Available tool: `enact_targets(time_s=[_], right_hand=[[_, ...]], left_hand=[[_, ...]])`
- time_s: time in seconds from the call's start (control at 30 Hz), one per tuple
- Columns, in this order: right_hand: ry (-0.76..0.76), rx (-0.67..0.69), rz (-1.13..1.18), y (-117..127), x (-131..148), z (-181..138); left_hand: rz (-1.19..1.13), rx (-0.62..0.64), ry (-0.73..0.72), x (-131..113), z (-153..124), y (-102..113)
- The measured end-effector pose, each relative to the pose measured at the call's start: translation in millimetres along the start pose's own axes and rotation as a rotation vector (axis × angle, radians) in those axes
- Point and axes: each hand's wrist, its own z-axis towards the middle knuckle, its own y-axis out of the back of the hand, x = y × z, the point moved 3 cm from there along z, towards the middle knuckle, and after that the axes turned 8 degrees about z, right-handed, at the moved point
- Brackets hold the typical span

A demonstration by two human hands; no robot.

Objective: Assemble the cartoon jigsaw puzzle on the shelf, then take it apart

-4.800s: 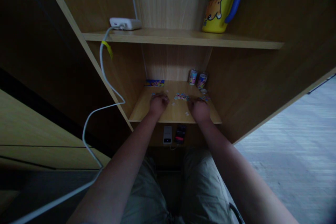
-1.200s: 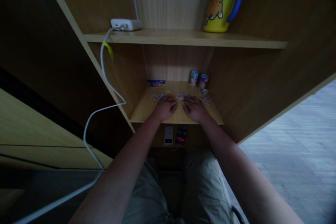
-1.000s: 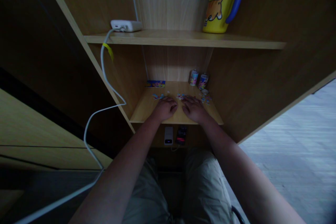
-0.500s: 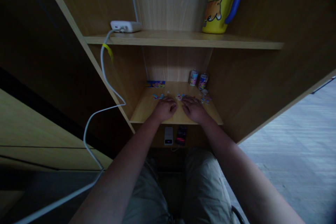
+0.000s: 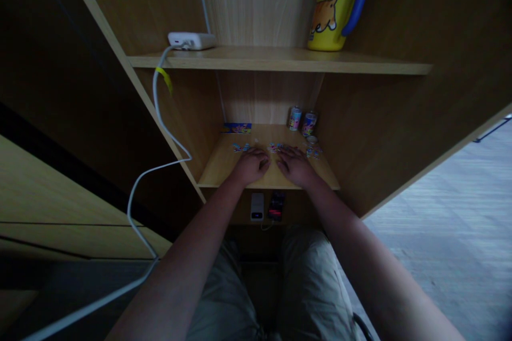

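Both hands rest side by side on the lower wooden shelf (image 5: 216, 170). My left hand (image 5: 250, 165) has its fingers curled, knuckles up; what is under them is hidden. My right hand (image 5: 296, 165) lies flat, its fingers stretched toward a small cluster of colourful puzzle pieces (image 5: 275, 146) just beyond the fingertips. More pieces lie to the left (image 5: 240, 147) and to the right (image 5: 312, 153) of the hands.
Two small printed cans (image 5: 301, 120) and a blue picture card (image 5: 237, 128) stand at the shelf's back. The upper shelf holds a white charger (image 5: 191, 40) with a hanging cable (image 5: 156, 112) and a yellow-blue bottle (image 5: 338, 2). A white power bank (image 5: 256, 206) sits below.
Since 4.8 s ago both hands have come together toward the shelf's middle and the loose pieces near its front are gone. Over the last second the hands have hardly moved.
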Motion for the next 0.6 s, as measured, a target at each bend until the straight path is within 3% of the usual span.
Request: enact_targets(time_s=[0.27,0.6], right_hand=[[0.029,-0.005,0.042,8.5,6.2,-4.4],[-0.059,-0.010,0.087,8.9,4.3,-5.6]], left_hand=[[0.011,-0.008,0.002,1.9,-0.3,-2.5],[0.018,-0.011,0.007,1.8,-0.7,-2.3]])
